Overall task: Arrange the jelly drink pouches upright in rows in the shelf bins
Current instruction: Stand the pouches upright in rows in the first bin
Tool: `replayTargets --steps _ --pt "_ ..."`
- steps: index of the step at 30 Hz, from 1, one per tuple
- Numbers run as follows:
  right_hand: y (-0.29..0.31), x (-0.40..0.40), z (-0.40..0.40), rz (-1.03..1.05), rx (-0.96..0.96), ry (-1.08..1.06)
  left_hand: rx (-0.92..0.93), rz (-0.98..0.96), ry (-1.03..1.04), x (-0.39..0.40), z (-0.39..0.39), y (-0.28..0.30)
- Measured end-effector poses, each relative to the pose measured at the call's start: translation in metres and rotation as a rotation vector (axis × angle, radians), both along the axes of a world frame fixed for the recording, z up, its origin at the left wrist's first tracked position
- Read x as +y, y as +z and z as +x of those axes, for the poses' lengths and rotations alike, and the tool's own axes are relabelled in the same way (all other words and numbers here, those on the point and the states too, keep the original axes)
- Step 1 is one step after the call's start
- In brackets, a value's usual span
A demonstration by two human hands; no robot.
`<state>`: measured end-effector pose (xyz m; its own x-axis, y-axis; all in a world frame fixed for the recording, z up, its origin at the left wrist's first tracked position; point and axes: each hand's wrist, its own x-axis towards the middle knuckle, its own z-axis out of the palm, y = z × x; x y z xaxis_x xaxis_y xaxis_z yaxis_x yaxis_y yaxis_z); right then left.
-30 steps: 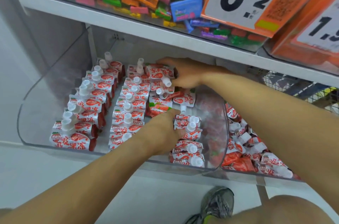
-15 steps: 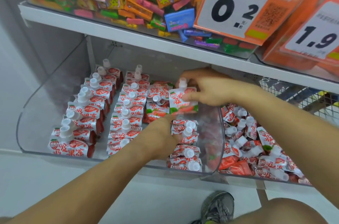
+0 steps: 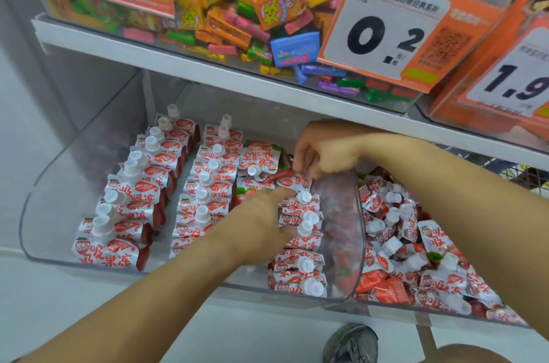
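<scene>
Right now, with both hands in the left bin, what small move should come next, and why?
Probably stand the pouch under the right hand upright and push it against the third row, which the left hand seems to be steadying. That row stops short of the back of the left bin, where a few pouches lie flat and crooked.
</scene>
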<state>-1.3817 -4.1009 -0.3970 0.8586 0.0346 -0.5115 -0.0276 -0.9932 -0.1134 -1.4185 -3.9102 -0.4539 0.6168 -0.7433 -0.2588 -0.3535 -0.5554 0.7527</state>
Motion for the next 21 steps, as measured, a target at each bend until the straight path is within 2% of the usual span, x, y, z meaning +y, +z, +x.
replayTargets --steps 2,7,13,21 --pt "-0.007 -0.007 0.011 -0.101 -0.154 -0.019 -0.026 0.016 -0.025 0.001 -0.003 0.0" --pt "-0.018 -0.001 0.034 -0.269 -0.029 0.032 -0.026 0.033 -0.06 0.003 -0.001 0.001" --pt "-0.038 0.002 0.049 -0.247 -0.088 -0.041 -0.113 0.038 -0.14 0.002 -0.004 -0.002" --pt "-0.044 0.012 0.044 -0.301 -0.18 0.014 -0.074 0.024 -0.106 -0.002 -0.007 -0.011"
